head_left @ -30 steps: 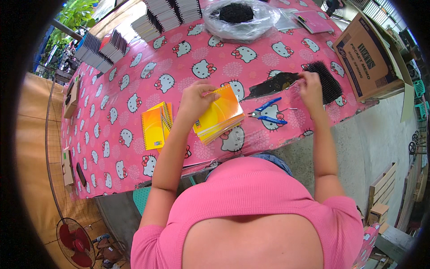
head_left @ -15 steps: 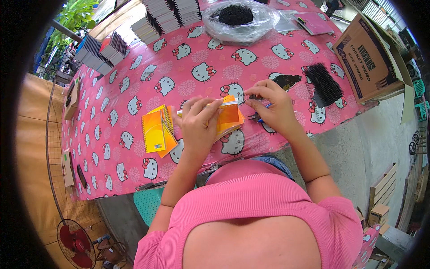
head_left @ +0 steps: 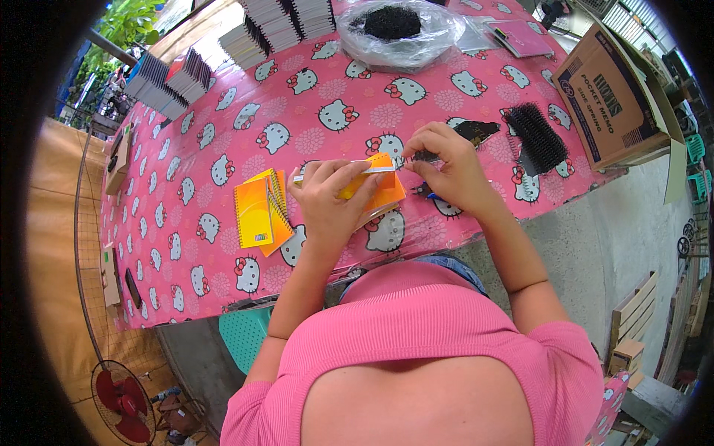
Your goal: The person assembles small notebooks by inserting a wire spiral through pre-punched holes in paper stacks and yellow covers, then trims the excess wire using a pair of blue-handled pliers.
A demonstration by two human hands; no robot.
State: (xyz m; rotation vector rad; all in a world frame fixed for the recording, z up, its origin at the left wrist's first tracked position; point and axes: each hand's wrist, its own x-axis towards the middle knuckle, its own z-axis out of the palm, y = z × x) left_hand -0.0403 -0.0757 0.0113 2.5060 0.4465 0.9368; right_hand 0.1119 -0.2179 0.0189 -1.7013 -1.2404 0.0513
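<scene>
My left hand (head_left: pixel 325 199) grips a small orange-and-yellow notebook (head_left: pixel 381 165), its white page edge turned up. Under it lie more orange notebooks (head_left: pixel 388 195). At the right end of the held notebook, my right hand (head_left: pixel 451 167) is closed, thumb and fingertips pinching a thin dark binding coil (head_left: pixel 424 155), partly hidden by the fingers. Pliers with blue on the handles (head_left: pixel 422 191) lie beneath the right hand. Left of my left hand rests a small pile of yellow and orange spiral notebooks (head_left: pixel 254 215).
Black binding coils (head_left: pixel 538 140) lie on the right, beside an open cardboard box (head_left: pixel 613 100). A clear plastic bag (head_left: pixel 439 48) holds more black coils at the back. Notebook stacks (head_left: pixel 279 30) stand far left on the pink patterned tablecloth (head_left: pixel 320 141).
My left hand and the held notebook tilt slightly, showing less of the orange cover. The right hand shifts a little, still pinching at the notebook's right end.
</scene>
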